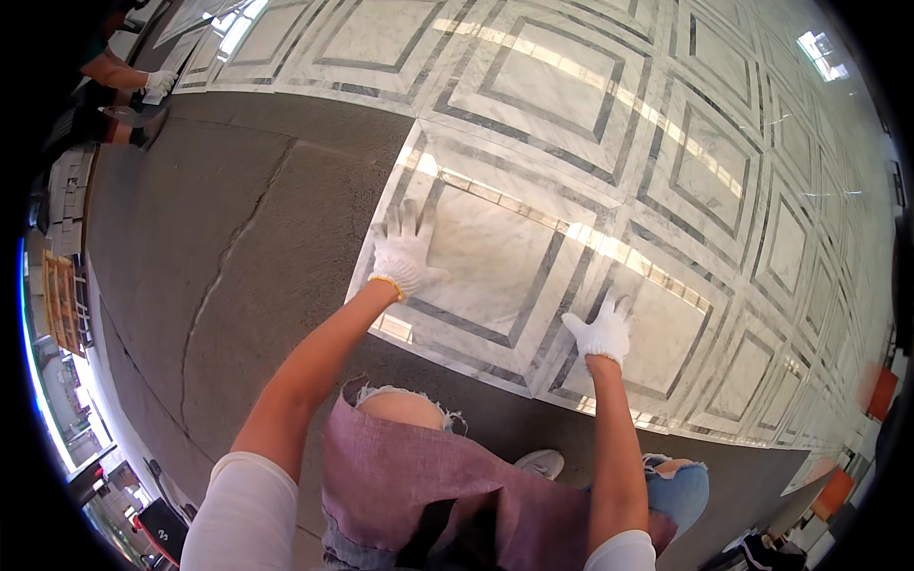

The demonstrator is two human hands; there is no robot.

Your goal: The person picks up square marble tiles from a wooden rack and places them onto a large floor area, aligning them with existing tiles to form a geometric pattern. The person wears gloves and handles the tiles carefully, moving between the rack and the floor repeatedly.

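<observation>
Status: the work appears well advanced. The left panel (490, 257) lies flat under the left grip (402, 262). The right panel (662, 343) lies flat under the right grip (602, 336) and meets the left panel along a seam between the two grips. Beyond both grips, and out to the right, the far panels (709, 171) form a continuous field with the pattern running across the joints. To the left of the left grip, the grey floor (238, 219) shows as far as the field's edge; this area reads as the portion left uncovered. Whether the left panel is finally seated cannot be determined.

Grip condition: the left grip is spread wide, palm down, near the left panel's outer edge. The right grip is likewise spread, thumb apart, near the seam. Neither holds anything.

Panel appearance: the left panel is white with soft grey veining. Dark grey bands form nested squares around a plain centre. The surface is glossy; a bright reflected strip crosses it ahead of the left grip. No chips are discernible.
</observation>
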